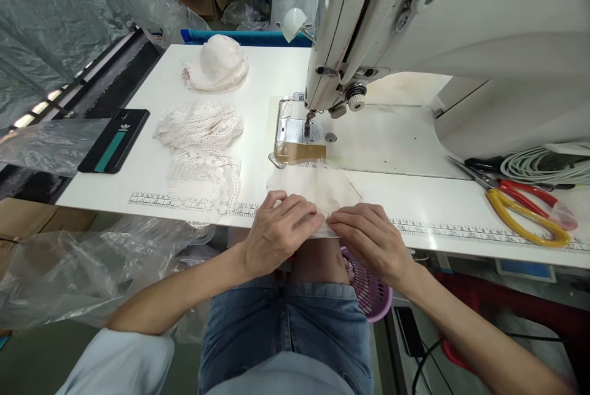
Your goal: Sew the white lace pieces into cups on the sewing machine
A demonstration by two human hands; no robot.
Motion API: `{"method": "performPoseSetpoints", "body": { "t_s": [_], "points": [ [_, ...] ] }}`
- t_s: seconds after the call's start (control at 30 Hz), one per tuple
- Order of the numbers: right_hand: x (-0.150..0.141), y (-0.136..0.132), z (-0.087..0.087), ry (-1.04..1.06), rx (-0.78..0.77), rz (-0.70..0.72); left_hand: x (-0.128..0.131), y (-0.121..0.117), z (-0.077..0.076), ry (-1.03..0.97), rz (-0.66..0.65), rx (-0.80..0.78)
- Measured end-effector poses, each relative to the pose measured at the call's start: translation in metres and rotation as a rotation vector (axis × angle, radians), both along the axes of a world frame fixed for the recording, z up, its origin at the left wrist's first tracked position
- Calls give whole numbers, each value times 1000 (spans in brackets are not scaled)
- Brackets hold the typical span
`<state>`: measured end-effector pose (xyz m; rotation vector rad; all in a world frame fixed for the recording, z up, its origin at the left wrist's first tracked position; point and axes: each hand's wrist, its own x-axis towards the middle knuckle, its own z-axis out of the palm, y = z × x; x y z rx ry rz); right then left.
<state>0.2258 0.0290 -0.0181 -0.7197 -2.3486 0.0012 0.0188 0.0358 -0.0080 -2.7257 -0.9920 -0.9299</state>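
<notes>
A pale cream piece of fabric (318,186) lies flat at the table's front edge, just in front of the sewing machine's needle plate (292,131). My left hand (283,229) pinches the fabric's near edge with bent fingers. Close beside it, my right hand (369,235) grips the same edge, fingers pressed together. The two hands' fingertips almost meet. Above the plate, the presser foot (308,125) stands behind the fabric. To the left rest a gathered lace trim (200,126), a flat lace piece (203,180) and a cream fabric bundle (219,63).
The white sewing machine (483,20) fills the upper right. Yellow-handled scissors (525,217), a red-handled tool (530,195) and a coil of cord (544,164) lie at the table's right. A dark phone (115,140) sits at the left edge. Below hangs a purple basket (375,293).
</notes>
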Motion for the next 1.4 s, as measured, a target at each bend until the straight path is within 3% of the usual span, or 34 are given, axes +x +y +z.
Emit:
{"method": "performPoseSetpoints", "body": {
  "t_s": [0.5,1.13,1.27,1.4],
  "points": [
    [3,1,-4,-49,0,-2,1,-2,3,32,-49,-16],
    [4,0,-5,-83,-40,-4,0,-3,4,109,-20,34],
    [0,-2,3,-81,-71,-2,2,-5,3,128,-14,19],
    [1,1,25,-70,-186,60,3,-4,2,170,-13,1]
  ]
}}
